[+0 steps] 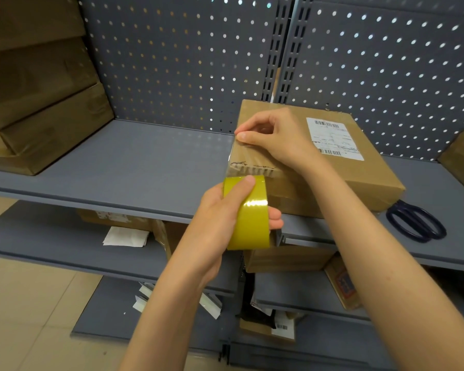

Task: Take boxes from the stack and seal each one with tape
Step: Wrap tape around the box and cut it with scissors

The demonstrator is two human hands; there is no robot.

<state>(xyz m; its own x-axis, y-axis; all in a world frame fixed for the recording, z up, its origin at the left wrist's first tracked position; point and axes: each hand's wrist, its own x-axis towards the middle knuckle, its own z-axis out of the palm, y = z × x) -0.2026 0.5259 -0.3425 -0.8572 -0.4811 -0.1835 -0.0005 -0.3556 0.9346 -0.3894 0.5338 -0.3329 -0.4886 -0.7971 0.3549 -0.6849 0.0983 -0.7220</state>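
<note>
A flat brown cardboard box (359, 172) with a white shipping label lies on the grey shelf (134, 162). My left hand (220, 210) grips a yellow roll of tape (249, 215) just in front of the box's near left corner. A clear strip of tape runs from the roll up to my right hand (273, 140), which pinches the strip's free end above the box's left edge. A stack of brown boxes (38, 103) stands at the far left of the same shelf.
Dark-handled scissors (415, 223) lie on the shelf right of the box. Another brown box (461, 162) shows at the right edge. Lower shelves hold more boxes and loose papers (126, 236). A grey pegboard wall (172, 62) backs the shelf.
</note>
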